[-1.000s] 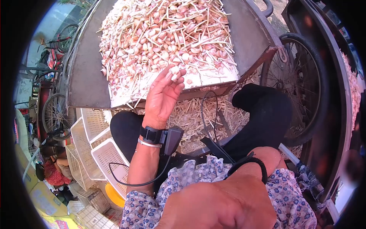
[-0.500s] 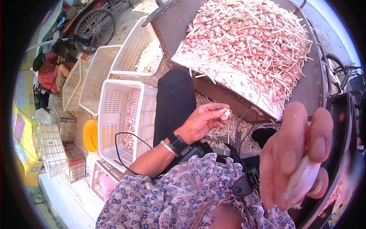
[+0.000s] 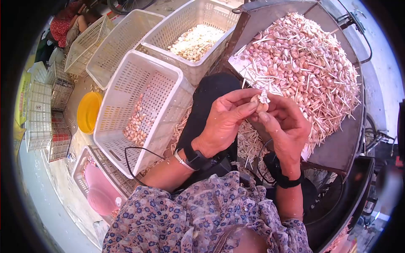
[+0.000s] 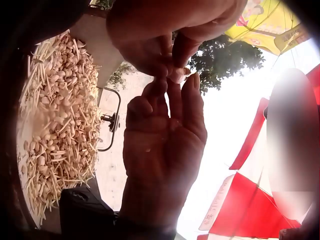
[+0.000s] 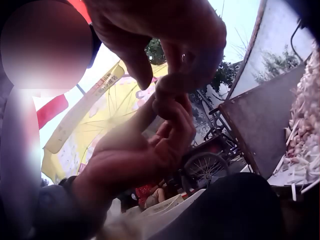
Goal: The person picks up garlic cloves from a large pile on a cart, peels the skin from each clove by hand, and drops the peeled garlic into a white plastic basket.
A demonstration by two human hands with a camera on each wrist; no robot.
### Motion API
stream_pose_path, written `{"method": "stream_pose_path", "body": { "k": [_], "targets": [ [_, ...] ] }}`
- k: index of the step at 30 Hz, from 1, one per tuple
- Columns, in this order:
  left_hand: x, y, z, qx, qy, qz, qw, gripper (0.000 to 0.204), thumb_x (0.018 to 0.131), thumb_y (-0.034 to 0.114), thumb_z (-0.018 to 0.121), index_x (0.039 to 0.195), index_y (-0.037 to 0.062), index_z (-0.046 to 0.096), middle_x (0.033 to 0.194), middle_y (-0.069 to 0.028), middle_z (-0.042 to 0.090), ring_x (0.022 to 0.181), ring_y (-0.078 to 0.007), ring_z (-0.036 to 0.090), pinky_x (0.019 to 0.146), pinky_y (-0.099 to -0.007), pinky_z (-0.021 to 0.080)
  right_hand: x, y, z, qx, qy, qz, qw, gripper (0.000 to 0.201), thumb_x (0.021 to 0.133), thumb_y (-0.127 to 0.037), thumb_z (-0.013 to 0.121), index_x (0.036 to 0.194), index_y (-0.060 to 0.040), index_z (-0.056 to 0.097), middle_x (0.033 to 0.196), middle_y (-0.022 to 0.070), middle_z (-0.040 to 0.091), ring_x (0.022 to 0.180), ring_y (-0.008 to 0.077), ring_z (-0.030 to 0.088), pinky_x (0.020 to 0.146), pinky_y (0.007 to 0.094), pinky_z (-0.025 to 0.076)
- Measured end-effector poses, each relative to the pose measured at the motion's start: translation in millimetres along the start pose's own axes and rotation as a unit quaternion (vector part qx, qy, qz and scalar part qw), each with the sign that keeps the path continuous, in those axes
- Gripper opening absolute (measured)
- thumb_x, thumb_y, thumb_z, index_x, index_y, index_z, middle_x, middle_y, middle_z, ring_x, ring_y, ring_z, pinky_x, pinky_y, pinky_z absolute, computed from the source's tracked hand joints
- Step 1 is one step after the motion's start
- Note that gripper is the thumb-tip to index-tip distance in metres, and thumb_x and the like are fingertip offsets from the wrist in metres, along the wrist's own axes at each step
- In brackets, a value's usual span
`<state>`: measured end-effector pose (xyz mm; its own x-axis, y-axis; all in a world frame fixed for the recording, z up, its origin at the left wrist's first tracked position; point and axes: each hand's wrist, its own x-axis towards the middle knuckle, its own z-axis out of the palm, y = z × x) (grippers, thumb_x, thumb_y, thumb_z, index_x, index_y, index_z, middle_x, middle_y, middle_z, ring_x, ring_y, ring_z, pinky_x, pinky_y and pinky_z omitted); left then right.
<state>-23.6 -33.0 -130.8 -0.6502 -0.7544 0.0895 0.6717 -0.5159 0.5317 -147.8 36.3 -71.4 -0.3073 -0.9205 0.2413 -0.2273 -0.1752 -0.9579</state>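
Observation:
A small piece of garlic (image 3: 262, 106) with flaky white skin is between both hands in the head view. My left hand (image 3: 223, 122) pinches it between thumb and fingertips. From the other side, my right hand (image 3: 291, 126) pinches it with bent fingers and thumb. In the left wrist view the garlic (image 4: 178, 75) shows under my left hand (image 4: 175, 25), with my right hand (image 4: 162, 155) below. Fingers hide it in the right wrist view, where my right hand (image 5: 165, 30) is above my left hand (image 5: 135, 155).
Beyond the hands, a metal cart (image 3: 333, 154) bears heaped garlic cloves (image 3: 303, 71) and stalks. To the left stand white crates, one (image 3: 168, 90) with pinkish cloves, another (image 3: 154, 37) with pale ones. A yellow basin (image 3: 89, 113) sits farther left. A black cable (image 3: 126, 158) loops by the left forearm.
My right hand has come down from close to the head camera to meet my left hand at the garlic. The head view has turned toward the crates.

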Motion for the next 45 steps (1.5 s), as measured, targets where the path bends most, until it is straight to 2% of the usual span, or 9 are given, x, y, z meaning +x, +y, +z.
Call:
{"method": "stream_pose_path", "body": {
  "k": [5, 9, 12, 21, 26, 30, 35, 41, 45],
  "targets": [
    [-11, 19, 49, 0.052, -0.061, 0.097, 0.992, 0.028, 0.082, -0.006, 0.062, 0.109, -0.0033, 0.056, 0.099, -0.0143, 0.065, 0.094, -0.0188, 0.063, 0.082, -0.0286, 0.051, -17, -23, -6, 0.017, 0.035, -0.131, 0.991, 0.034, 0.071, 0.005, 0.072, 0.103, 0.0041, 0.063, 0.087, 0.0082, 0.061, 0.070, 0.0101, 0.059, 0.060, 0.0208, 0.047],
    [-59, 58, 92, 0.275, -0.253, 0.268, 0.888, 0.019, 0.076, -0.007, 0.065, 0.094, -0.0018, 0.060, 0.093, -0.0173, 0.064, 0.076, -0.0228, 0.064, 0.066, -0.0275, 0.053, -52, -101, -26, 0.010, -0.071, -0.288, 0.955, 0.028, 0.071, 0.001, 0.072, 0.096, 0.0081, 0.063, 0.081, 0.0123, 0.062, 0.062, 0.0142, 0.059, 0.050, 0.0219, 0.043],
    [-101, 59, 129, 0.283, -0.283, 0.370, 0.838, 0.012, 0.078, -0.005, 0.061, 0.088, 0.0010, 0.061, 0.086, -0.0158, 0.064, 0.064, -0.0225, 0.063, 0.059, -0.0274, 0.055, -69, -111, -8, 0.029, 0.053, -0.498, 0.865, 0.014, 0.072, 0.001, 0.068, 0.085, 0.0041, 0.064, 0.078, 0.0115, 0.061, 0.058, 0.0147, 0.060, 0.047, 0.0231, 0.046],
    [-97, 85, 148, 0.208, -0.472, 0.231, 0.825, 0.015, 0.074, -0.009, 0.059, 0.084, 0.0015, 0.062, 0.081, -0.0112, 0.063, 0.066, -0.0180, 0.063, 0.056, -0.0270, 0.055, -106, -130, 11, 0.100, 0.130, -0.503, 0.849, 0.005, 0.072, 0.002, 0.066, 0.075, 0.0001, 0.063, 0.080, 0.0122, 0.057, 0.054, 0.0169, 0.054, 0.047, 0.0245, 0.047],
    [-98, 59, 140, 0.210, -0.330, 0.499, 0.774, 0.012, 0.074, -0.008, 0.060, 0.081, 0.0016, 0.059, 0.079, -0.0091, 0.062, 0.062, -0.0168, 0.060, 0.050, -0.0244, 0.050, -98, -124, 15, 0.128, 0.040, -0.519, 0.844, 0.005, 0.073, 0.006, 0.064, 0.076, 0.0035, 0.060, 0.082, 0.0168, 0.059, 0.053, 0.0175, 0.054, 0.044, 0.0238, 0.046],
    [-100, 67, 126, 0.323, -0.123, 0.499, 0.795, 0.013, 0.080, -0.002, 0.055, 0.081, 0.0095, 0.049, 0.076, -0.0052, 0.054, 0.058, -0.0147, 0.054, 0.050, -0.0228, 0.042, -72, -114, 35, 0.113, -0.002, -0.426, 0.897, 0.014, 0.076, 0.001, 0.063, 0.088, 0.0058, 0.059, 0.086, 0.0173, 0.061, 0.058, 0.0212, 0.058, 0.044, 0.0267, 0.045],
    [-77, 110, 16, 0.347, 0.137, 0.413, 0.831, 0.010, 0.085, 0.002, 0.056, 0.094, 0.0034, 0.054, 0.089, -0.0158, 0.059, 0.076, -0.0154, 0.055, 0.067, -0.0264, 0.045, 2, -57, 96, -0.020, -0.044, -0.337, 0.940, 0.024, 0.076, -0.008, 0.065, 0.094, 0.0061, 0.057, 0.082, 0.0192, 0.057, 0.069, 0.0311, 0.062, 0.050, 0.0329, 0.046],
    [-84, 160, -251, 0.594, 0.393, 0.088, 0.696, 0.025, 0.085, 0.009, 0.064, 0.102, -0.0079, 0.056, 0.093, -0.0140, 0.064, 0.080, -0.0157, 0.061, 0.074, -0.0254, 0.049, 90, 67, -15, -0.270, 0.088, -0.088, 0.955, 0.026, 0.074, -0.010, 0.068, 0.095, 0.0041, 0.062, 0.084, 0.0160, 0.064, 0.068, 0.0210, 0.066, 0.058, 0.0306, 0.051],
    [-44, 139, -206, 0.622, 0.343, 0.131, 0.691, 0.031, 0.085, 0.011, 0.064, 0.109, -0.0079, 0.057, 0.099, -0.0140, 0.062, 0.091, -0.0160, 0.059, 0.082, -0.0273, 0.047, 78, 190, -137, -0.494, 0.183, -0.054, 0.848, 0.016, 0.072, -0.005, 0.060, 0.086, 0.0003, 0.060, 0.088, 0.0210, 0.056, 0.077, 0.0388, 0.058, 0.070, 0.0472, 0.047]
  ]
}}
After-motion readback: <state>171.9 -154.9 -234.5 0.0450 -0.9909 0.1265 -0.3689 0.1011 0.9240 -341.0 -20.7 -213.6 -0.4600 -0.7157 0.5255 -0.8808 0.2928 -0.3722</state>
